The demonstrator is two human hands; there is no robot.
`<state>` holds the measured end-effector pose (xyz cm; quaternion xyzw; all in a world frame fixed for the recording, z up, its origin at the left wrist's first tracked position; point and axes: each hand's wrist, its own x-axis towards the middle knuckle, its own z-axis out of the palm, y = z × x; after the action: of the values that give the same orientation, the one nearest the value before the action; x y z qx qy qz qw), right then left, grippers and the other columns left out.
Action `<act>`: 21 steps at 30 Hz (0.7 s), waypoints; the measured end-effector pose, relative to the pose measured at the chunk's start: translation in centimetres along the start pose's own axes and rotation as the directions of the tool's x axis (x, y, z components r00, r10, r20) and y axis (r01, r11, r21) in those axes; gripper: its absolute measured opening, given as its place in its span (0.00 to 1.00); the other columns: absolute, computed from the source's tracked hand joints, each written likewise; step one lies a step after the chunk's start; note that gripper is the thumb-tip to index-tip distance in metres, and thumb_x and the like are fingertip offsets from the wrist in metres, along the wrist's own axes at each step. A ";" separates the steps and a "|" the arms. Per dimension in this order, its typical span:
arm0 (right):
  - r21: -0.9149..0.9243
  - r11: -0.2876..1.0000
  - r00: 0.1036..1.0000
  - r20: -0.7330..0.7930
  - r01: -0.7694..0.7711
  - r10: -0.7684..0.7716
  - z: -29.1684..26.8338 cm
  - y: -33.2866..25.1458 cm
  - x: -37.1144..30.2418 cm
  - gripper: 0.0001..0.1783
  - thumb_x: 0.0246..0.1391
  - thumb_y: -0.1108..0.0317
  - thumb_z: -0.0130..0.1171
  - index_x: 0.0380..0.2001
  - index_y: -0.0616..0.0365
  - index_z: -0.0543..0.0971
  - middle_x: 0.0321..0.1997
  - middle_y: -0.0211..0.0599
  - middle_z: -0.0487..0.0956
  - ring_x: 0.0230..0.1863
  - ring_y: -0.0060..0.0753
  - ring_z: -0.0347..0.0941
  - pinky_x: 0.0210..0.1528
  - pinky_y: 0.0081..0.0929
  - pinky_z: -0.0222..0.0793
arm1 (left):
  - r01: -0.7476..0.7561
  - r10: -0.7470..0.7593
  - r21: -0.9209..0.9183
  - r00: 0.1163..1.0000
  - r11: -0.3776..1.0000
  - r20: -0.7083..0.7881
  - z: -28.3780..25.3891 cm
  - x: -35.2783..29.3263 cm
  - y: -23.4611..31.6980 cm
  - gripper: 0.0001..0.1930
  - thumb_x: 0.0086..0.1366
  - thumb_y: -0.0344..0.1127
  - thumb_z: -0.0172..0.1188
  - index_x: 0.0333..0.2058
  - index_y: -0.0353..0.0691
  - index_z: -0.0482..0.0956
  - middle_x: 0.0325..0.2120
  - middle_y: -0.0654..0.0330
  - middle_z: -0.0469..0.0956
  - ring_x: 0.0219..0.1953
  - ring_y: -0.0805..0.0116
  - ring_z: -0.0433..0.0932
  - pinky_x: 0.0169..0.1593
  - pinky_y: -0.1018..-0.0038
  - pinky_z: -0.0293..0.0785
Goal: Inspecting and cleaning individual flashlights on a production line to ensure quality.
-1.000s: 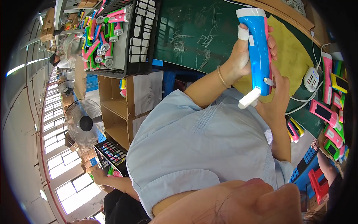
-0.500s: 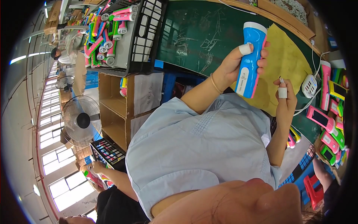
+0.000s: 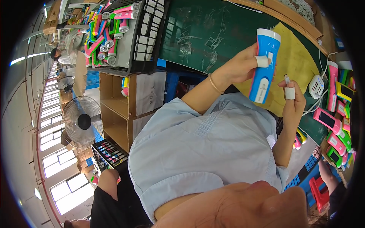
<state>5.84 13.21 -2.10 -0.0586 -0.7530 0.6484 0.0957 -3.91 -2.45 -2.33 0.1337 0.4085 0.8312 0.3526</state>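
My left hand (image 3: 247,62), a bandage-like white wrap on its thumb, is closed around a blue flashlight (image 3: 263,81) with a pink side and a white head. The flashlight stands nearly upright, head away from me, its white label and switch facing up. To its right, my right hand (image 3: 292,95) pinches a small white plug with a metal tip (image 3: 287,78); a white wrap covers one digit. Plug and flashlight are apart. Beneath both hands, a yellow cloth (image 3: 291,49) lies on the green table (image 3: 197,22).
A white multi-port charger (image 3: 315,87) with white cables sits right of the cloth. Several colourful flashlights (image 3: 327,119) lie at the right edge. A black crate (image 3: 146,38) of flashlights stands at the left, above a cardboard shelf (image 3: 116,108). Another person sits at the lower left.
My left hand has moved slightly right and nearer, turning the flashlight so its switch shows. The plug in my right hand now shows more clearly. The other person's arm at lower left has shifted.
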 end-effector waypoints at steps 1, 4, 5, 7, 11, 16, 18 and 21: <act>0.050 0.999 1.000 -0.031 0.004 -0.003 -0.3 0.1 0.1 0.10 0.55 0.68 0.47 0.27 0.64 0.72 0.25 0.27 0.71 0.28 0.14 0.61 0.31 0.12 0.55 | 0.000 0.000 -0.003 1.000 1.000 0.000 0.1 -0.2 0.1 0.25 0.57 0.35 0.54 0.50 0.35 0.56 0.34 0.54 0.70 0.31 0.64 0.76 0.39 0.67 0.74; 0.121 0.993 0.998 -0.059 -0.020 0.027 -1.1 0.3 0.6 0.10 0.55 0.68 0.46 0.28 0.65 0.72 0.25 0.28 0.70 0.28 0.17 0.62 0.32 0.13 0.57 | -0.094 0.127 0.553 0.992 0.828 -0.023 0.2 -0.3 -0.4 0.34 0.48 0.28 0.61 0.53 0.35 0.54 0.36 0.57 0.69 0.35 0.68 0.74 0.41 0.70 0.73; 0.133 0.990 0.998 -0.021 0.055 -0.052 -0.9 -0.2 0.8 0.10 0.55 0.68 0.47 0.28 0.64 0.72 0.24 0.27 0.69 0.28 0.16 0.62 0.32 0.13 0.56 | -0.094 0.127 0.553 0.992 0.828 -0.022 0.6 -0.3 -0.1 0.34 0.48 0.28 0.61 0.53 0.35 0.54 0.36 0.57 0.69 0.35 0.68 0.74 0.41 0.70 0.73; 0.091 0.987 0.991 0.026 0.130 -0.132 -0.1 -1.7 1.6 0.08 0.52 0.69 0.50 0.26 0.65 0.72 0.19 0.27 0.67 0.23 0.15 0.58 0.25 0.14 0.53 | -0.049 0.151 0.680 0.984 0.732 -0.091 1.5 -0.2 0.4 0.35 0.43 0.30 0.65 0.51 0.35 0.57 0.35 0.58 0.69 0.37 0.71 0.71 0.40 0.74 0.71; -0.228 0.963 0.989 0.062 0.143 -0.132 0.5 -1.3 2.7 0.07 0.49 0.72 0.53 0.24 0.65 0.71 0.14 0.29 0.58 0.18 0.17 0.50 0.18 0.18 0.46 | -0.015 0.157 0.793 0.982 0.609 -0.102 1.4 -0.3 0.3 0.35 0.40 0.32 0.66 0.48 0.34 0.60 0.34 0.58 0.69 0.36 0.71 0.71 0.38 0.75 0.70; -0.370 0.920 0.988 0.133 0.127 -0.083 0.4 -2.0 2.9 0.08 0.48 0.71 0.54 0.22 0.65 0.69 0.13 0.34 0.59 0.16 0.23 0.52 0.18 0.22 0.48 | -0.003 0.257 0.879 0.957 0.477 -0.137 1.1 -0.2 -0.8 0.34 0.40 0.34 0.65 0.46 0.31 0.59 0.33 0.54 0.70 0.33 0.67 0.72 0.36 0.73 0.70; -0.435 0.891 0.990 0.111 0.129 -0.089 0.6 -2.1 3.0 0.08 0.48 0.71 0.54 0.22 0.65 0.69 0.13 0.37 0.59 0.15 0.25 0.52 0.18 0.23 0.49 | -0.024 0.323 0.899 0.937 0.437 -0.131 1.0 0.0 -1.3 0.34 0.40 0.34 0.64 0.47 0.31 0.59 0.33 0.53 0.70 0.32 0.65 0.72 0.35 0.73 0.70; -0.402 0.898 0.984 0.098 0.179 -0.152 0.5 -1.5 3.3 0.08 0.48 0.71 0.53 0.23 0.64 0.69 0.13 0.40 0.61 0.15 0.30 0.53 0.18 0.26 0.51 | -0.040 0.383 0.919 0.915 0.393 -0.124 1.1 0.0 -1.5 0.35 0.40 0.33 0.63 0.47 0.30 0.57 0.33 0.51 0.71 0.32 0.63 0.73 0.35 0.72 0.70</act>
<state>2.60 13.18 -0.42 0.0076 -0.8768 0.4676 0.1121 -2.63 -1.18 -2.75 0.2179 0.8189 0.5291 0.0443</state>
